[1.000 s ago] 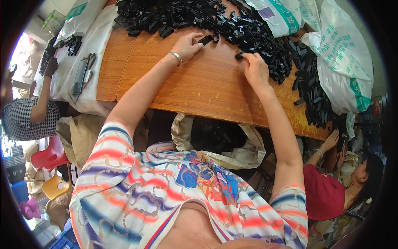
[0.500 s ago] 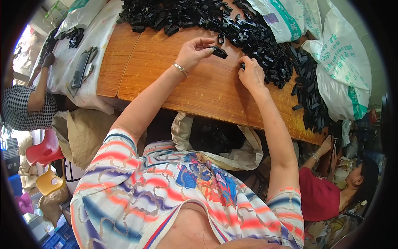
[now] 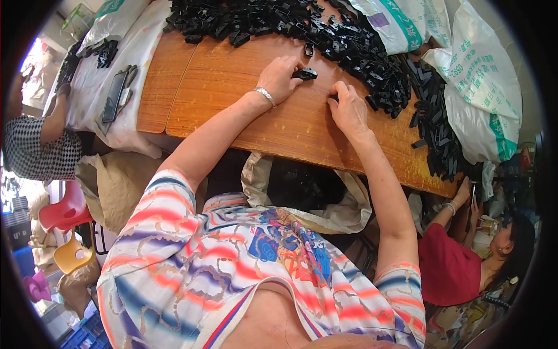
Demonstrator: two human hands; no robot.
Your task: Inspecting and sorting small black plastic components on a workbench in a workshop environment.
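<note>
My left hand (image 3: 281, 80) pinches a glossy black plastic part (image 3: 306, 74) between thumb and fingers, just above the wooden table (image 3: 232, 93). To its right, my right hand (image 3: 350, 107) is closed with its fingertips together, a small dark piece (image 3: 333, 98) showing between them; most of that piece is hidden. A large heap of similar black plastic parts (image 3: 256, 20) spreads along the far side of the table and down its right. One loose part (image 3: 309, 49) lies at the heap's near edge, beyond my left hand.
An open pale sack (image 3: 254, 180) with dark contents hangs below the table's front edge. White bags (image 3: 479, 87) stand at the right beside more black pieces (image 3: 439, 145). Co-workers sit at left (image 3: 43, 148) and right (image 3: 450, 264). A phone (image 3: 114, 96) lies on the left table.
My left hand has moved slightly right and down with the black part, which has turned a little. My right hand has shifted slightly left and down, away from the heap.
</note>
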